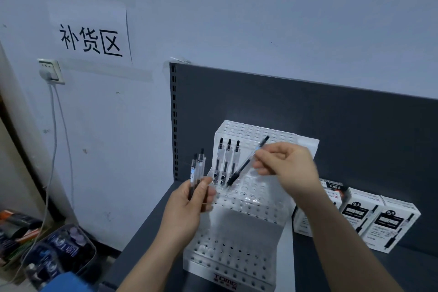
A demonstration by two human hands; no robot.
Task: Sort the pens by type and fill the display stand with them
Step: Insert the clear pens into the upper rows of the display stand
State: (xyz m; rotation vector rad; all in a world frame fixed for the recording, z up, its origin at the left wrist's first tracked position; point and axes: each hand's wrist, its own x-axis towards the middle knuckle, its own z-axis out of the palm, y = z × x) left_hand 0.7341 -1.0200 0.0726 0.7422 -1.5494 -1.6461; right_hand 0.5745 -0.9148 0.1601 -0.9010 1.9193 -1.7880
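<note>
A white stepped display stand (239,225) full of holes sits on the dark shelf. Three clear pens with black tops (227,159) stand upright in its upper tier at the left. My right hand (289,168) pinches a black pen (246,162) that slants down to the left, its tip at a hole just right of those three. My left hand (187,211) grips a small bunch of clear pens (198,173) upright, just left of the stand.
Several white and black pen boxes (369,218) stand on the shelf (147,242) right of the stand. A dark back panel (331,125) rises behind. On the floor at the left lies a bin of bottles (59,251), with a cable hanging from a wall socket (51,71).
</note>
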